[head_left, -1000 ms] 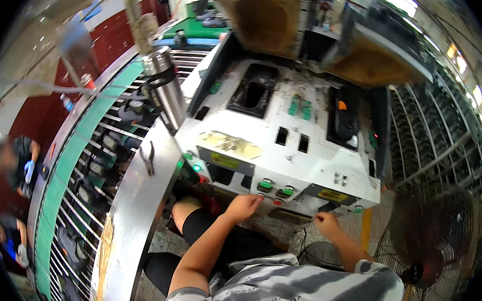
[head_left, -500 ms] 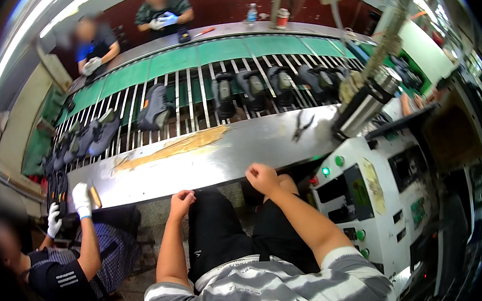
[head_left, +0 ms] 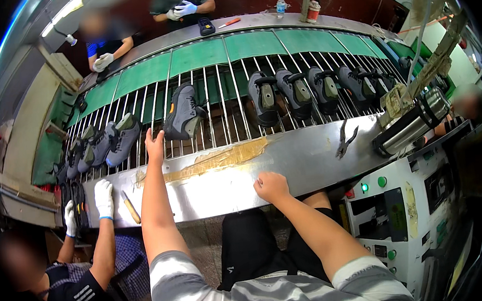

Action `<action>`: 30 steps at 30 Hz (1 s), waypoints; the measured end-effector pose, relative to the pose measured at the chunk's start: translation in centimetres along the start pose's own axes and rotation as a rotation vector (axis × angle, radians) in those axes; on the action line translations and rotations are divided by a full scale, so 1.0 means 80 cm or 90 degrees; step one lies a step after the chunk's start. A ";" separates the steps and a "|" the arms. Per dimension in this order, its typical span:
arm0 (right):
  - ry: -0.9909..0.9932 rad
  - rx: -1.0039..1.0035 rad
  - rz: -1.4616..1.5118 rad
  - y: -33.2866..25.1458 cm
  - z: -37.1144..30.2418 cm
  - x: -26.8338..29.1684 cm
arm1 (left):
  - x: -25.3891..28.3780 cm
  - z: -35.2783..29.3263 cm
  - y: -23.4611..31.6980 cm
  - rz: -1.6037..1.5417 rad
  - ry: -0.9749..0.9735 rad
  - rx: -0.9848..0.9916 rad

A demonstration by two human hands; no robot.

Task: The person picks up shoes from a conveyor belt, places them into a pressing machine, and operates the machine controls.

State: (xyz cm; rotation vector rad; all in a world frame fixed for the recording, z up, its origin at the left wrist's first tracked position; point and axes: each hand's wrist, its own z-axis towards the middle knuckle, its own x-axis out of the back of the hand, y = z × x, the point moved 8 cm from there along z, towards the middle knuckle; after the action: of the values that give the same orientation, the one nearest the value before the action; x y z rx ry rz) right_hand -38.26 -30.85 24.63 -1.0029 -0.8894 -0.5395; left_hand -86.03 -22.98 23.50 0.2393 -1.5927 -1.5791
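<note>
My left hand [head_left: 155, 146] reaches over the metal ledge to the near side of the roller conveyor. Its fingers are stretched out, close beside a single grey lace-up shoe [head_left: 178, 114] with an orange tag and a pale green shoe last in it. Whether the fingertips touch the shoe I cannot tell. My right hand [head_left: 272, 187] is closed in a fist at the ledge's near edge, with no object showing in it. Several similar grey shoes stand on the rollers, among them a shoe [head_left: 124, 140] at left and a dark shoe [head_left: 263, 99] at right.
On the metal ledge [head_left: 227, 188] are pliers [head_left: 345, 139], brown tape [head_left: 219, 158] and a wooden-handled tool [head_left: 130, 207]. A steel flask [head_left: 412, 123] and a white control box [head_left: 389, 196] stand at right. A gloved co-worker [head_left: 87, 273] sits at left; two people work across the conveyor.
My left hand has gone from near my lap up and forward to the single shoe, its fingers opening out. My right fist is now over the ledge's edge. The view has shifted.
</note>
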 end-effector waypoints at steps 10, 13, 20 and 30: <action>0.042 -0.002 0.004 0.013 0.000 0.002 | -0.127 0.052 -0.009 -0.199 -0.295 0.229; 0.033 -0.007 0.008 0.014 -0.002 0.004 | -0.132 0.045 -0.007 -0.219 -0.348 0.249; 0.057 -0.007 0.019 0.009 -0.005 0.010 | -0.150 -0.015 0.038 -0.181 -0.319 0.387; -0.113 -0.178 0.167 0.030 -0.016 0.005 | -0.089 -0.320 0.150 -0.632 -0.567 0.380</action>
State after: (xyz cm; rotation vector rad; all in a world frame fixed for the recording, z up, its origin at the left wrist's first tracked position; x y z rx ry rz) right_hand -35.75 -30.92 23.46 -1.4168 -0.8356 -0.3598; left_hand -59.53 -34.65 26.84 0.8313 -2.9394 -2.0041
